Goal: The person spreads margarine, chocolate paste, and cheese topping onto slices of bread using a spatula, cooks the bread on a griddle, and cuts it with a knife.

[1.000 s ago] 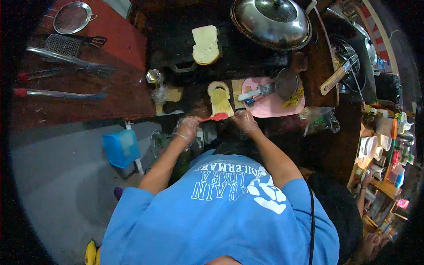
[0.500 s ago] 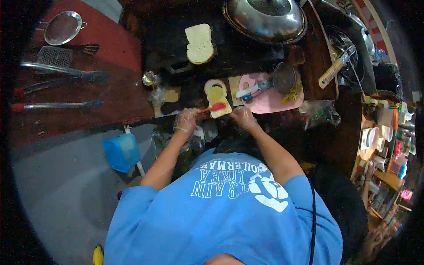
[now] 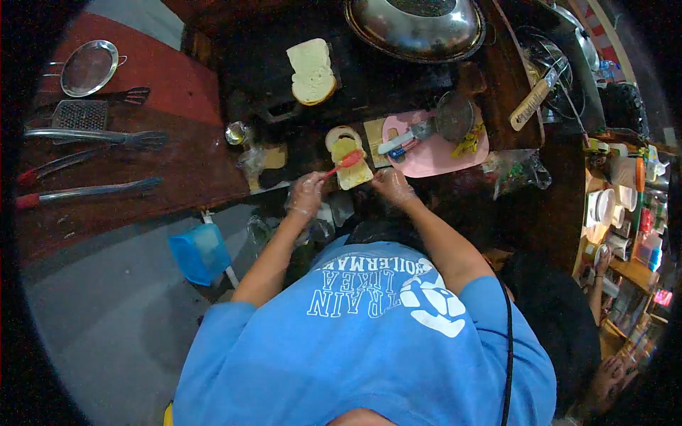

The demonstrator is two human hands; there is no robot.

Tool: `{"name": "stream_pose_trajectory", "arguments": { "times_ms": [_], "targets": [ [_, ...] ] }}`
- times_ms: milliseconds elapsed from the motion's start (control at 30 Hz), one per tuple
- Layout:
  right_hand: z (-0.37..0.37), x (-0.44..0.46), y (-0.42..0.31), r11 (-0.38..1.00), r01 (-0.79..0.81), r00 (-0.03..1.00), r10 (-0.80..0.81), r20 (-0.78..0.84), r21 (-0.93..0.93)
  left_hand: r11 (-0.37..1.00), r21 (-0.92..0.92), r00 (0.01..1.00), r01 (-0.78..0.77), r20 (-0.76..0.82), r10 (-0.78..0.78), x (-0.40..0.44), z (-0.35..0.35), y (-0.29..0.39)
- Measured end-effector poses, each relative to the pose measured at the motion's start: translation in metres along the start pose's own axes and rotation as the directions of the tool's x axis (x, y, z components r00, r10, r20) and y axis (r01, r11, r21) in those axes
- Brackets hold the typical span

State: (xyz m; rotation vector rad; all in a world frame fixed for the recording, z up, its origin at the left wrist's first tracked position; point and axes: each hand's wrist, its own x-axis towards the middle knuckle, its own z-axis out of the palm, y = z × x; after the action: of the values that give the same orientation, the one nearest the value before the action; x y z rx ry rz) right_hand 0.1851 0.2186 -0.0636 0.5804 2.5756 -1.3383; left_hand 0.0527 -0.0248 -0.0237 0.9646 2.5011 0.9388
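Observation:
My left hand [image 3: 307, 194], in a clear plastic glove, is closed on the handle of a red spatula [image 3: 349, 158]. The spatula's head lies on a bread slice [image 3: 354, 175] with a yellow spread on it. At the right edge of that slice is my right hand [image 3: 392, 186], also gloved, its fingers pressed together on the slice's lower corner. Farther forward, more bread [image 3: 311, 71] rests on a dark surface.
A pink board [image 3: 426, 157] with a knife and a strainer lies right of the bread. A metal wok lid [image 3: 415, 28] stands behind. Tongs [image 3: 92, 190], a grater [image 3: 80, 114] and a sieve [image 3: 89, 69] are at left. Another person's hand [image 3: 611, 376] shows at lower right.
The spatula head has moved forward over the spread slice, away from its near edge. My left hand has moved slightly forward with it. The whole view has shifted a little.

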Motion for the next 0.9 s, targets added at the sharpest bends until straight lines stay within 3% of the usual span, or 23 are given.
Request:
{"name": "stream_pose_trajectory", "arguments": {
  "times_ms": [33,200,267,400,433,467,533,567,633,667,733,767,800,867,900],
  "targets": [
    [-0.001,-0.001,0.0,1.0,-0.018,1.0,0.017,0.009,0.023,0.999,-0.041,0.993,0.009,0.119,-0.004,0.002,0.0,0.008],
    [-0.001,0.001,0.003,0.999,-0.028,0.999,0.029,0.023,-0.027,1.0,0.009,0.973,0.005,0.23,-0.007,-0.034,-0.014,-0.002],
    [0.002,-0.002,0.006,0.999,-0.012,1.0,0.013,-0.004,0.05,0.963,-0.125,0.945,0.239,0.26,-0.201,-0.041,-0.022,-0.008],
    [0.001,-0.004,0.005,0.998,0.002,1.0,-0.001,-0.015,0.067,0.982,-0.122,0.944,0.142,0.315,-0.098,-0.021,-0.01,-0.033],
    [0.003,-0.004,0.008,0.998,0.012,1.0,-0.011,-0.029,0.059,0.932,-0.08,0.882,0.354,0.359,-0.304,-0.012,-0.012,-0.035],
    [0.005,-0.002,0.011,0.998,0.023,0.999,-0.021,-0.044,0.051,0.988,-0.011,0.973,0.155,0.173,-0.15,-0.011,-0.015,-0.038],
    [0.006,0.0,0.014,0.999,-0.042,0.999,0.042,-0.031,-0.006,0.951,0.04,0.937,0.306,0.165,-0.308,-0.008,-0.02,-0.041],
    [0.006,0.0,0.016,0.999,-0.04,0.999,0.04,-0.031,0.008,0.951,0.04,0.937,0.306,0.166,-0.308,-0.011,-0.019,-0.041],
    [0.004,0.002,0.013,0.999,-0.033,0.999,0.034,-0.032,0.023,0.923,-0.2,0.895,0.33,0.378,-0.238,-0.017,-0.017,-0.043],
    [0.003,0.003,0.012,0.997,-0.068,0.998,0.069,-0.015,0.032,0.924,-0.199,0.895,0.328,0.377,-0.237,-0.015,-0.016,-0.045],
    [0.005,0.004,0.018,0.994,-0.106,0.994,0.106,-0.003,0.038,0.977,0.186,0.968,0.108,0.204,-0.145,-0.002,-0.018,-0.032],
    [0.007,0.005,0.02,0.997,-0.08,0.997,0.08,0.01,0.018,0.955,0.258,0.976,0.147,0.116,-0.182,0.006,-0.021,-0.027],
    [0.004,0.005,0.017,0.999,-0.054,0.998,0.054,0.023,-0.002,0.957,0.255,0.978,0.141,0.117,-0.175,0.015,-0.02,-0.027],
    [-0.002,0.004,0.012,0.996,-0.088,0.994,0.089,0.065,-0.022,0.981,0.182,0.987,0.069,-0.154,-0.041,0.033,-0.019,-0.028],
    [-0.007,0.003,0.005,0.992,-0.12,0.986,0.124,0.111,-0.038,0.992,0.119,0.974,-0.039,-0.216,0.064,0.042,-0.005,-0.051]
  ]
}}
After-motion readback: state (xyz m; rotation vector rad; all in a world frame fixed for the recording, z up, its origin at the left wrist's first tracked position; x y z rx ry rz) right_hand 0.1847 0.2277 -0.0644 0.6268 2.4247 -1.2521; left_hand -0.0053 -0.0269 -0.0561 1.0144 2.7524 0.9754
